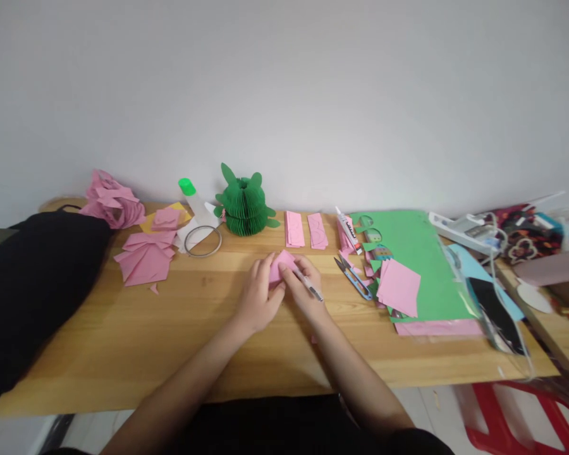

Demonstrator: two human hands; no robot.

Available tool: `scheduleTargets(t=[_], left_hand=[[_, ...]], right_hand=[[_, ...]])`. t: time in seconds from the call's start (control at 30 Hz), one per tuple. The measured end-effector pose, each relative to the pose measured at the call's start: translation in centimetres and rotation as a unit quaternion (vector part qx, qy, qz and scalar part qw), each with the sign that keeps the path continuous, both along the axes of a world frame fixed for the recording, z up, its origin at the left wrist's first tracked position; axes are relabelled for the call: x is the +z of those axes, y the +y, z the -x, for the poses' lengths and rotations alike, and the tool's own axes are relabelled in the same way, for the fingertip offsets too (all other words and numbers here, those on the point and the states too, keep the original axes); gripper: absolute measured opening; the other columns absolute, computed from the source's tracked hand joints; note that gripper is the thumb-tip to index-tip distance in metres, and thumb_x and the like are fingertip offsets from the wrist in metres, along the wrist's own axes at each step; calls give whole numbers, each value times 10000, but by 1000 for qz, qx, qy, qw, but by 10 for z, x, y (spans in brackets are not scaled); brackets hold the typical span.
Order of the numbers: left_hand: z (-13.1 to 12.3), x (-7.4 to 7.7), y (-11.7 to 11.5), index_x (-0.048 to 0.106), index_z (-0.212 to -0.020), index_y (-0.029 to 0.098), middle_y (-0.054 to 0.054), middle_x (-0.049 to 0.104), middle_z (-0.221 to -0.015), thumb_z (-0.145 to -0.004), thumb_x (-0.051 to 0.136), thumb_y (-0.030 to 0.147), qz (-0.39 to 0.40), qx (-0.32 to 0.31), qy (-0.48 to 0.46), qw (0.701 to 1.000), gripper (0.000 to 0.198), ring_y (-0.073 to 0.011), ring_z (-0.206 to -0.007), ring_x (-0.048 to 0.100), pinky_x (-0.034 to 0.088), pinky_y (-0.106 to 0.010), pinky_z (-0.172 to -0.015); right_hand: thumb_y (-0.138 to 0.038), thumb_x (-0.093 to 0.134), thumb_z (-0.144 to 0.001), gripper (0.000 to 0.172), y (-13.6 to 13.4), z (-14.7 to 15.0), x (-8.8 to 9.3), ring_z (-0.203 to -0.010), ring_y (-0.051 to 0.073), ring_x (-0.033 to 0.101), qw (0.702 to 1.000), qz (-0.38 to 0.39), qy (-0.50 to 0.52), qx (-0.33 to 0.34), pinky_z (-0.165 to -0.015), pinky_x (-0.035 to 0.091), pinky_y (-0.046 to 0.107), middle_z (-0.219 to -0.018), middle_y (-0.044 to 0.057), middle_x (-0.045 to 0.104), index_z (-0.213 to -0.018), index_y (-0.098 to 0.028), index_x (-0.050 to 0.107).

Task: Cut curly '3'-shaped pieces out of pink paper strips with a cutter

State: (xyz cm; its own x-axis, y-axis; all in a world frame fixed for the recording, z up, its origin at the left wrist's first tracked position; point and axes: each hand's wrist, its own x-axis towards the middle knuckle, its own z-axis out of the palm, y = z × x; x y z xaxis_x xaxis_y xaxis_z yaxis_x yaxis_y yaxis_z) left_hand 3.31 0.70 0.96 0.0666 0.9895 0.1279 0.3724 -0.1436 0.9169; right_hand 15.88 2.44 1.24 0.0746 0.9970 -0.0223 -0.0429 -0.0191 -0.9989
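Note:
Both hands meet over the middle of the table around a small pink piece of paper [281,265]. My left hand [260,296] grips the paper's left side between thumb and fingers. My right hand [304,285] pinches its right side, and a pen [309,284] with a clear barrel rests across that hand. Beyond them lie two small stacks of pink paper strips [294,229], with curved outlines on the right one. To the right are thread snips [353,277] with blue handles and a glue tube [348,230]. A green honeycomb paper figure [245,207] stands behind the hands.
On the left sit a black bag [38,291], folded pink paper [146,258], a crumpled pink bundle [112,199], a green-capped bottle [194,201] and a tape roll [203,241]. On the right are green sheets [417,253], pink squares [399,287], a phone [495,313] and a power strip [464,232].

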Motion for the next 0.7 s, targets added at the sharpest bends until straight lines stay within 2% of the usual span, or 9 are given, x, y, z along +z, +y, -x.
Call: scheduleTargets(t=[0.07,0.13,0.2,0.3,0.4,0.5,0.6,0.7], left_hand=[[4,2,2,657,-1103,169,-112,659,-1097,-854,587,366,40,-5,-79,996,325,-262,-1053,621,505,-415,-945],[7,4,5,675,-935,170,-76,685,-926,-855,600,439,73,-13,-113,991,290,-222,-865,650,539,-350,-786],[10,5,7,666,-857,168,-50,692,-818,-835,625,469,99,-22,-133,986,305,-193,-733,647,531,-306,-669],[11,5,7,663,-829,167,-22,688,-731,-803,657,466,128,-30,-165,978,300,-165,-636,633,520,-277,-605],[11,7,7,668,-810,173,-9,681,-706,-778,674,449,140,-30,-183,973,278,-153,-614,622,516,-268,-592],[12,9,7,665,-778,176,-13,693,-737,-761,691,444,135,-18,-193,972,269,-169,-691,640,523,-275,-644],[12,10,6,686,-847,174,-33,727,-837,-780,683,463,123,3,-202,972,297,-191,-818,661,533,-296,-747],[12,10,6,702,-882,170,-47,739,-855,-797,674,487,116,14,-206,972,330,-198,-828,665,531,-305,-762]], right_hand=[[-465,745,-696,299,2,-3,2,-584,125,523,1000,6,2,0,-571,445,254,-674,-23,625,-798,-199,655],[-483,773,-665,324,3,-6,3,-567,124,515,1000,15,0,0,-552,440,252,-651,-25,625,-774,-204,648],[-497,794,-646,344,3,-7,5,-549,121,504,1000,23,-3,0,-528,425,248,-630,-29,620,-758,-208,644],[-507,794,-654,342,2,-9,7,-538,118,503,1000,27,2,1,-518,417,245,-621,-30,620,-738,-210,645],[-510,748,-704,308,2,-10,10,-564,130,532,1000,20,-4,1,-537,445,256,-638,-16,642,-718,-215,661],[-485,722,-730,273,2,-12,13,-582,138,548,999,2,-32,9,-560,465,267,-638,-8,653,-692,-220,673],[-450,718,-735,235,0,-12,15,-571,135,544,999,-8,-48,22,-562,469,268,-628,-10,652,-696,-221,688],[-430,720,-737,212,-3,-12,16,-555,132,529,998,-13,-59,22,-533,456,261,-617,-8,648,-703,-221,696]])
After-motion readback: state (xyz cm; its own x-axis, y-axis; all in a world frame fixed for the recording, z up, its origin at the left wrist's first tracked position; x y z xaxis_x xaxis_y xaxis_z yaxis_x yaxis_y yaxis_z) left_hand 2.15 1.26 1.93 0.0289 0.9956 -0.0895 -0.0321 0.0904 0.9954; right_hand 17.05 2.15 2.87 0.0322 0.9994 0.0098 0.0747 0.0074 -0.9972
